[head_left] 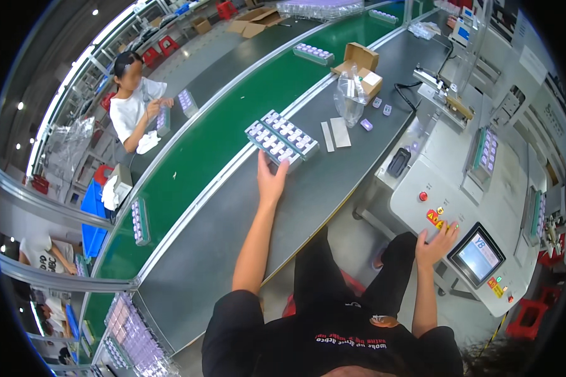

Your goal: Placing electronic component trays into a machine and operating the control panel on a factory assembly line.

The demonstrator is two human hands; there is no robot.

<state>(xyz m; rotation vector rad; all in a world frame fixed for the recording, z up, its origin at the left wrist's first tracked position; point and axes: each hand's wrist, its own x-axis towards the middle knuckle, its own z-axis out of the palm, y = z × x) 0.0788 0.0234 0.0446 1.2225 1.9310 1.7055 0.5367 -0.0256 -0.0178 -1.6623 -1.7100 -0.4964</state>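
So the green conveyor belt (223,119) is my landmark here. The tray pair (282,138), two green-edged strips loaded with little purple-and-white pieces, sits at the belt's near edge, looking like it overlaps the metal rail; can't tell if it's touching or held just above. Long axis runs roughly across the belt, not along it. The left hand (272,179) is easily the nearer one: it's got the tray pair gripped by the side away from the belt, thumb showing, some fingers hidden, so the trays lie straight out from that hand, beltward. The right hand (437,242) is way off on the far side of the grey worktop (214,245) from the belt, holding nothing I can see, fingers spread on the machine's control panel (412,210), by the yellow labels and just beside the screen (478,253).
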